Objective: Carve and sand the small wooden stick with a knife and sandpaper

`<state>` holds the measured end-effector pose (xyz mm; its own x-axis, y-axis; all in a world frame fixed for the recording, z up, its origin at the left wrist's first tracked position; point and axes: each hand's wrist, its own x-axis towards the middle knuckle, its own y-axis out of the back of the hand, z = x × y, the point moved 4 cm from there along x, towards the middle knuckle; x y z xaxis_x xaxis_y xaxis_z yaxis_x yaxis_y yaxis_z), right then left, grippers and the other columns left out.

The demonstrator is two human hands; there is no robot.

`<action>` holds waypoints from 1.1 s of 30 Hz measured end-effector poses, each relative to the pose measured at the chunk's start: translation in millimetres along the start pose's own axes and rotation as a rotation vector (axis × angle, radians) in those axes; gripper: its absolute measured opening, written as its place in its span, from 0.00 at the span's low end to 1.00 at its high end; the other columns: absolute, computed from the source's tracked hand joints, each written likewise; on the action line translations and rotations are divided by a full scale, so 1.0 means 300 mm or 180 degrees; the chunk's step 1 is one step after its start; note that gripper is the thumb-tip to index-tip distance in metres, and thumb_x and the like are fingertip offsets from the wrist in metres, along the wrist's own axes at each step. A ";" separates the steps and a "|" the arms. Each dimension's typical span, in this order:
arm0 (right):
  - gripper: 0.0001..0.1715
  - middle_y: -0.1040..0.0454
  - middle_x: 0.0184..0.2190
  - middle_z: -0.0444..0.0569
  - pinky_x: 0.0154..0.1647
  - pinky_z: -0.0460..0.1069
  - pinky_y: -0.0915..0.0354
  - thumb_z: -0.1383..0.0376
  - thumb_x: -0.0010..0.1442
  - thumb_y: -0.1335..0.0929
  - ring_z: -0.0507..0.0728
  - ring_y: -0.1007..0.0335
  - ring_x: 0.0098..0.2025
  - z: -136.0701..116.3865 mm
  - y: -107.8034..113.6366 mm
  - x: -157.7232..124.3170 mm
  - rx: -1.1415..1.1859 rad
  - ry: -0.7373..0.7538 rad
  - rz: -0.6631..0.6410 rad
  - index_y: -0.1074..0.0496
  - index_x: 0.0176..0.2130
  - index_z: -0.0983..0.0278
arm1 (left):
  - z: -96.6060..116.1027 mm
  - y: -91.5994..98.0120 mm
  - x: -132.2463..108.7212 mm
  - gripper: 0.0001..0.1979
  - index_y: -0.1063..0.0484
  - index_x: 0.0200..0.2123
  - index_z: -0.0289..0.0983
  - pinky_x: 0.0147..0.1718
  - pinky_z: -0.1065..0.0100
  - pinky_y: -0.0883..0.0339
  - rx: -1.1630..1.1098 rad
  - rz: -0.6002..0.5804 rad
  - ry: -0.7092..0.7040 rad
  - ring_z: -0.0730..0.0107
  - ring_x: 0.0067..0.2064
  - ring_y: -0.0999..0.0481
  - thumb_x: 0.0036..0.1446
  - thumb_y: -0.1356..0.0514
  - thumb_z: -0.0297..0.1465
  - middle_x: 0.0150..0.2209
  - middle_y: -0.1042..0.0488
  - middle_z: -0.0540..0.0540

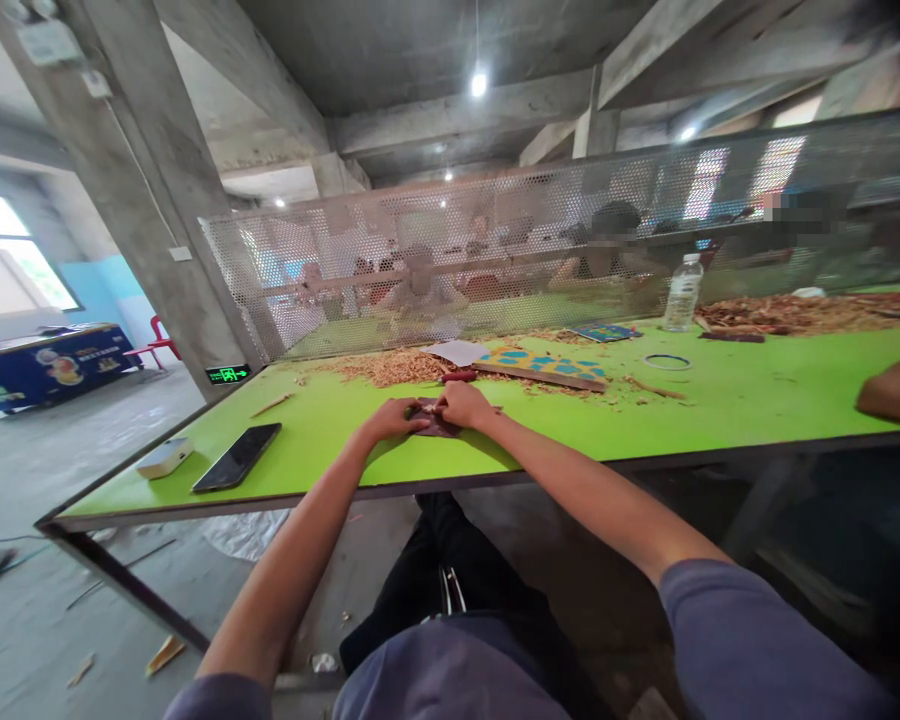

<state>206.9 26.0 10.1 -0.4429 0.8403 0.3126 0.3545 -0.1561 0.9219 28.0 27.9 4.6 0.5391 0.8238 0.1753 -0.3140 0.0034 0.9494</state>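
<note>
Both my hands rest together on a small dark board (436, 424) near the front edge of the green table (720, 400). My left hand (391, 417) is curled, its fingers pressed on the board's left end. My right hand (461, 404) is closed in a pinch over the board's middle, apparently on a thin pale piece that is too small to name. A red-handled tool (459, 377) lies just behind my hands.
A black phone (237, 456) and a small white box (163, 457) lie at the table's left. Wood shavings (390, 368), a patterned board (544, 366), a water bottle (682, 292) and a ring (667, 361) sit further back. Another person's arm (896, 390) rests at right. A mesh screen (495, 250) backs the table.
</note>
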 end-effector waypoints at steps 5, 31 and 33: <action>0.18 0.16 0.35 0.52 0.35 0.46 0.39 0.57 0.62 0.32 0.57 0.23 0.37 -0.001 -0.002 0.001 0.0007 0.0034 -0.0006 0.14 0.41 0.61 | 0.000 -0.001 0.002 0.31 0.24 0.58 0.35 0.53 0.60 0.33 0.0014 0.0011 -0.0003 0.48 0.53 0.21 0.58 0.37 0.48 0.55 0.21 0.38; 0.17 0.16 0.36 0.50 0.35 0.46 0.40 0.55 0.64 0.32 0.56 0.23 0.38 -0.015 -0.006 -0.002 -0.0025 0.0145 -0.0037 0.15 0.43 0.58 | 0.005 -0.002 -0.003 0.28 0.22 0.56 0.36 0.51 0.62 0.33 0.0012 0.0020 -0.0039 0.50 0.50 0.21 0.59 0.37 0.48 0.52 0.19 0.40; 0.19 0.17 0.36 0.52 0.35 0.46 0.40 0.55 0.64 0.33 0.57 0.23 0.38 -0.015 -0.007 -0.002 -0.0036 0.0104 -0.0022 0.15 0.42 0.61 | 0.006 -0.001 -0.004 0.28 0.23 0.56 0.36 0.52 0.62 0.33 0.0006 0.0011 -0.0040 0.50 0.51 0.21 0.59 0.37 0.47 0.53 0.19 0.40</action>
<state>202.8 23.4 9.0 -0.4721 0.8240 0.3132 0.3421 -0.1561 0.9266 28.9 26.0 4.4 0.5477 0.8167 0.1819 -0.3145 -0.0004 0.9492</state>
